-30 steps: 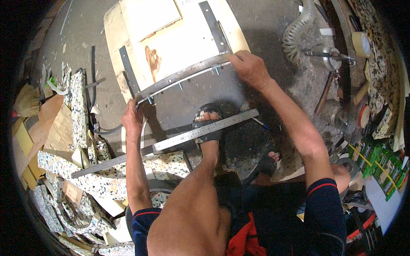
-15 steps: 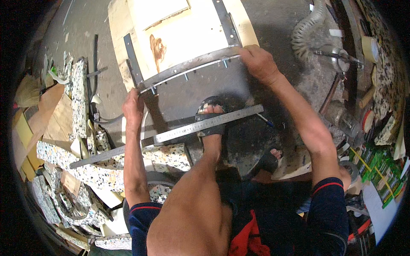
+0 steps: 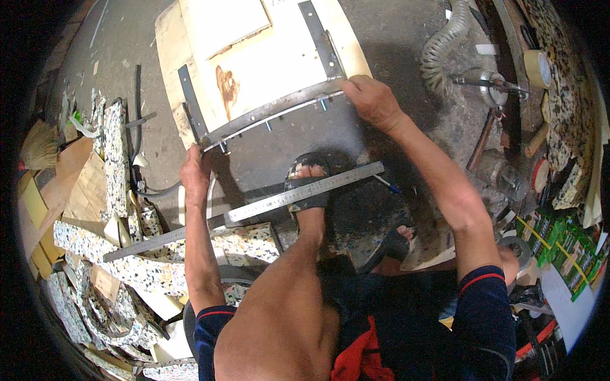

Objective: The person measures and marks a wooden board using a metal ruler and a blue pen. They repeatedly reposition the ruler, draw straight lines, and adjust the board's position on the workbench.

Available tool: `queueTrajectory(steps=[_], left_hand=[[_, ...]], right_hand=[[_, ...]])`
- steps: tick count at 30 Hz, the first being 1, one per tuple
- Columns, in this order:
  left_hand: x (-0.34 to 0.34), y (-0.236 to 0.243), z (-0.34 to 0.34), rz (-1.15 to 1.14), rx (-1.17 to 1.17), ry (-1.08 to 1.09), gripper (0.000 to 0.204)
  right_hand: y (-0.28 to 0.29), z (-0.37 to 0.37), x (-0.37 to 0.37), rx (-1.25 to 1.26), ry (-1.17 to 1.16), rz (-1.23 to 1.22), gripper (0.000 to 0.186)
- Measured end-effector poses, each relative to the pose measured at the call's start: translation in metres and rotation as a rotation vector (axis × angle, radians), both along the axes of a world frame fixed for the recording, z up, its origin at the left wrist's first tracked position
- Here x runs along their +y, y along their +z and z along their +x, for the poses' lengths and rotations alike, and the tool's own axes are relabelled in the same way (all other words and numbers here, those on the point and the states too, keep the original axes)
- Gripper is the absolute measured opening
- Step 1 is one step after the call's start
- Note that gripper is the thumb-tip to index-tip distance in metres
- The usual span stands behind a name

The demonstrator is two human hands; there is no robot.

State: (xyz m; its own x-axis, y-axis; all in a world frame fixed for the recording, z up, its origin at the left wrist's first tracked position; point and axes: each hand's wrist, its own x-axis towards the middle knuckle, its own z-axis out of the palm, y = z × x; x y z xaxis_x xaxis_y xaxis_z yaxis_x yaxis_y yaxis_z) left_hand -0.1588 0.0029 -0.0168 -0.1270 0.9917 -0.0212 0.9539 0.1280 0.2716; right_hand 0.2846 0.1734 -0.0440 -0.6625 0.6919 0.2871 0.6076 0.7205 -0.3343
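Observation:
A pale plywood panel (image 3: 279, 70) lies in front of me with a curved metal bar (image 3: 273, 113) along its near edge. Several bolts (image 3: 268, 125) stick out from the bar toward me. My left hand (image 3: 195, 173) is closed around the bar's left end, its fingertips partly hidden. At the right end, by the panel's corner, my right hand (image 3: 373, 101) is closed on the bar, thumb side up. Two dark flat metal strips with holes, the left strip (image 3: 190, 98) and the right strip (image 3: 321, 39), run back across the panel from the bar.
A long steel ruler (image 3: 305, 192) lies across my sandalled foot, beside a blue-tipped pen (image 3: 389, 185). Speckled foam pieces (image 3: 146, 267) are heaped at left near a straw broom (image 3: 39, 145). At right are a coiled air hose (image 3: 438, 54), a hammer (image 3: 483, 136) and a tape roll (image 3: 537, 68).
The whole view has shifted slightly, so the panel, hands and floor items appear a little lower and further left. Both hands keep their hold on the bar.

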Motion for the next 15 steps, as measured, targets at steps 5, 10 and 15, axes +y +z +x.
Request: queueTrajectory(steps=[5,10,15], left_hand=[[-0.004,-0.007,-0.002,0.016,0.01,-0.003,0.022],[-0.005,-0.005,-0.008,-0.04,0.029,0.041,0.021],[-0.005,-0.006,-0.013,-0.108,-0.017,0.041,0.03]], right_hand=[[0.001,0.002,0.002,-0.025,0.0,-0.026,0.018],[0.005,-0.006,0.004,-0.013,-0.008,-0.019,0.01],[0.001,-0.003,0.004,-0.03,0.005,0.004,0.016]])
